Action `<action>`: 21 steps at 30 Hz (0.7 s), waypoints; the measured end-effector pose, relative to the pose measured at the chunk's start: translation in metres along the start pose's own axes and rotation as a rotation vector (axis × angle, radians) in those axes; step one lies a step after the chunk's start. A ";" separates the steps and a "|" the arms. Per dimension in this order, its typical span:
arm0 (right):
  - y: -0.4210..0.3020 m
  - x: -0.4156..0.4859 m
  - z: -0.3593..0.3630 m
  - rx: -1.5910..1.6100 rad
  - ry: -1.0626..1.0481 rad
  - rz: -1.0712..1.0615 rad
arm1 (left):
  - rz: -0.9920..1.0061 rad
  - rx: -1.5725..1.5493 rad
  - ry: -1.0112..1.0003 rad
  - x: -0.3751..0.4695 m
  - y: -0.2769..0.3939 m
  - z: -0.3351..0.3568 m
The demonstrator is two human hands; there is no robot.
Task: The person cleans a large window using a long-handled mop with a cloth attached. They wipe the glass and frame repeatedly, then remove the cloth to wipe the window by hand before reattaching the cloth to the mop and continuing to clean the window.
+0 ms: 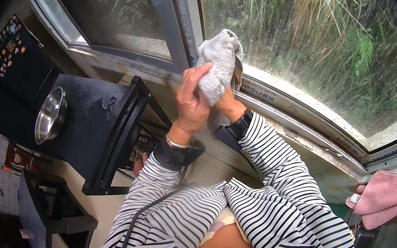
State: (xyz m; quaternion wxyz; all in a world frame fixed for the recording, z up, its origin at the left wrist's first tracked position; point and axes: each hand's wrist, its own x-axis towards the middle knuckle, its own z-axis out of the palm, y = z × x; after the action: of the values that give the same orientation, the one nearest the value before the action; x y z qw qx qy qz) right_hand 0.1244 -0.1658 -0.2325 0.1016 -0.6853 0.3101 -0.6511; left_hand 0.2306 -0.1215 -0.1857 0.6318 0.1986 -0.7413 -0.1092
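A grey terry cloth (pixel 217 57) is bunched up in front of the window frame. My left hand (pixel 192 99) grips its near left side, with the fingers bent against the fabric. My right hand (pixel 229 103) is behind the lower part of the cloth, and its fingers are mostly hidden by it. Part of a flat brownish piece shows at the cloth's right edge; what it is I cannot tell. Beyond the cloth stands a window pane (pixel 290 42) with specks and smears on the glass.
A metal bowl (pixel 51 115) sits on a black table (pixel 89 92) with wet spots, at left. A pink cloth (pixel 386 199) hangs at right, near the window sill (pixel 304 137). A black-framed stand (pixel 57 214) is at lower left. A cable (pixel 135 213) runs along my left sleeve.
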 end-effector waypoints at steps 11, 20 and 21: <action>0.013 0.022 -0.001 -0.103 -0.166 -0.104 | 0.180 0.127 0.078 0.024 0.027 0.012; 0.010 0.021 0.022 0.071 -0.219 0.176 | -0.065 0.077 0.151 0.008 0.014 -0.005; 0.007 0.020 0.013 0.126 -0.184 0.112 | -0.012 0.097 0.128 0.008 0.017 -0.003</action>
State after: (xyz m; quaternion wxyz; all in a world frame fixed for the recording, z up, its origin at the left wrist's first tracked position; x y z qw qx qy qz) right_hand 0.1343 -0.1859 -0.2213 0.2087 -0.7160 0.2957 -0.5970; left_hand 0.2297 -0.1097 -0.1708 0.6668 0.2399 -0.7027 -0.0638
